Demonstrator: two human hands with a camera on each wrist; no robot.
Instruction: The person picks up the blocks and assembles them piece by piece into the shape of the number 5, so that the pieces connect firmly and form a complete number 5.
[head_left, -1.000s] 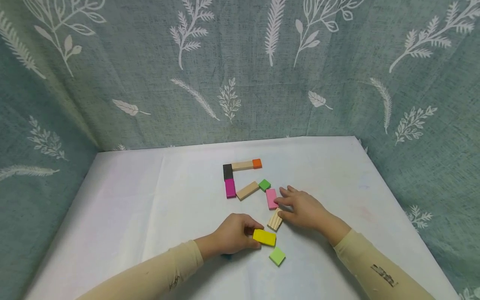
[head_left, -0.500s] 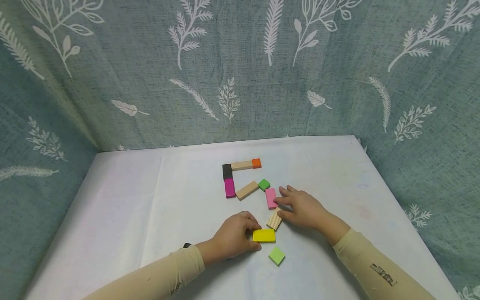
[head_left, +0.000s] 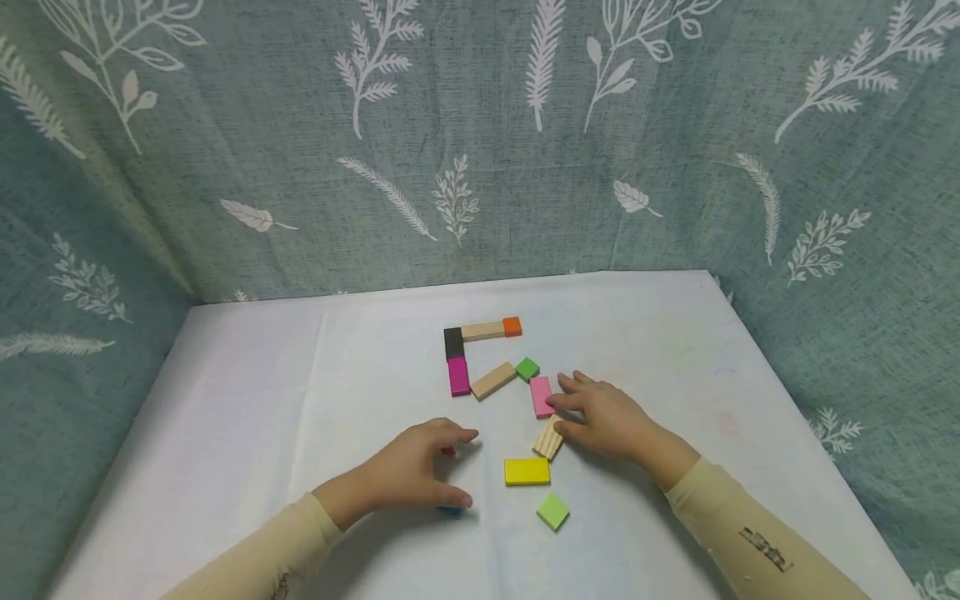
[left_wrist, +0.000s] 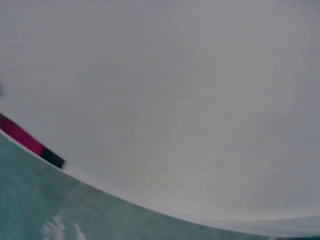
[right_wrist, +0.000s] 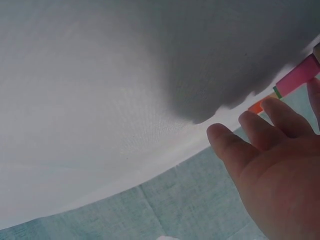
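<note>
My left hand (head_left: 408,467) is over the white table, thumb and fingers spread, holding nothing. To its right a yellow block (head_left: 527,472) lies flat, apart from the fingertips. A blue block (head_left: 450,511) is mostly hidden beneath this hand. My right hand (head_left: 603,417) has its fingers extended, one fingertip at a pink block (head_left: 542,397) and the thumb at a striped wooden block (head_left: 548,438). The right wrist view shows these fingers (right_wrist: 262,132) spread near the pink block (right_wrist: 298,77). A light green block (head_left: 553,512) lies below the yellow one.
Farther back, magenta (head_left: 459,377) and black (head_left: 453,343) blocks join a plain wooden block (head_left: 483,331) with an orange block (head_left: 512,326) at its end. Another wooden block (head_left: 493,381) slants toward a green block (head_left: 527,370). A leaf-patterned curtain (head_left: 480,150) borders the table.
My left hand has set the yellow block flat on the table, let go of it and drawn away to the left. The right hand has stayed in place.
</note>
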